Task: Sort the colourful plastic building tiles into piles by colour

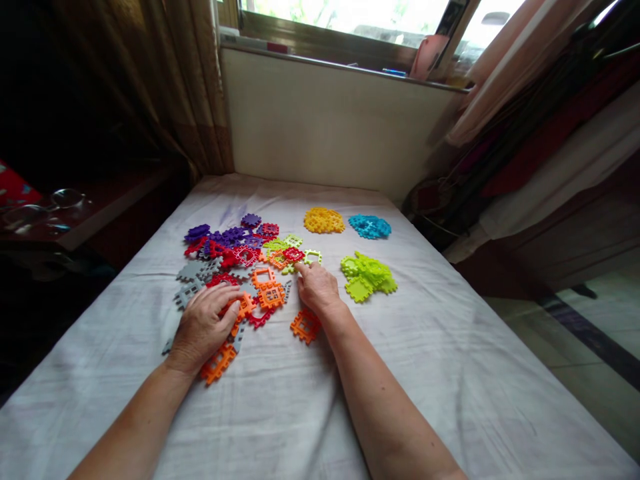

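Palm down, my left hand lies on the left side of a mixed pile, fingers stretched over an orange square piece with toothed edges. Below its fingers is another orange piece. My right hand is at the pile's right edge, index finger reaching to the light green toothed pieces. Its other fingers are curled and partly hidden, so what they hold cannot be made out. A light green frame piece lies just beyond the fingertips. Beside the right wrist sits a separate orange piece.
The mixed pile also has purple, red and grey pieces. Single-colour heaps of yellow, blue and bright green pieces lie to the right. A pale sheet covers the surface, which meets a wall.
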Motion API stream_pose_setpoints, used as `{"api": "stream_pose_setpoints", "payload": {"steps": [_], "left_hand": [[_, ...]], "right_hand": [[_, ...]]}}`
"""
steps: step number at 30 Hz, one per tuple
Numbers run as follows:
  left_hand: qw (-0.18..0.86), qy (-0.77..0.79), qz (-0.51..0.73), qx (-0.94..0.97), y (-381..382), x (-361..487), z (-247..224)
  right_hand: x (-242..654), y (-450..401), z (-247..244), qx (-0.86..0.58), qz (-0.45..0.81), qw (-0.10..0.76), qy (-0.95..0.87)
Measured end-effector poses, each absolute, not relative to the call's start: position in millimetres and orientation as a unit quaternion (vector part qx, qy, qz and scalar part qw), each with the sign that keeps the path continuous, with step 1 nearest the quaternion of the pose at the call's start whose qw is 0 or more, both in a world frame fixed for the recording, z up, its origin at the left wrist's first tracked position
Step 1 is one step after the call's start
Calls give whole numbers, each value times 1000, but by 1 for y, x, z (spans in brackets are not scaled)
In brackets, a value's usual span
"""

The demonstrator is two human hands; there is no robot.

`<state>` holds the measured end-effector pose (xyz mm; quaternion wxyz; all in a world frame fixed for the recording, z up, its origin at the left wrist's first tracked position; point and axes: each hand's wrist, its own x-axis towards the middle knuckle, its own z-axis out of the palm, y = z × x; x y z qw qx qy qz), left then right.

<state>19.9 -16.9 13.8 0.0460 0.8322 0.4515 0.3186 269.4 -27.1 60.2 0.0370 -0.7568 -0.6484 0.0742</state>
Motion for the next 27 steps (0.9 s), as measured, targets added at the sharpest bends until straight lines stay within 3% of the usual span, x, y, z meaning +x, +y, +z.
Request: {"api": "stream_pose_setpoints", "payload": {"steps": [12, 21, 27], "left_hand": [[54, 457, 313, 831, -17, 20, 16], [50, 454, 314, 832, -17, 20, 15], [53, 457, 317, 829, -17, 22, 17]], "right_hand": [[284, -34, 83, -742, 85, 57, -663], [376, -51, 95, -891, 61, 114, -435], [385, -58, 98, -900, 56, 119, -415]]}}
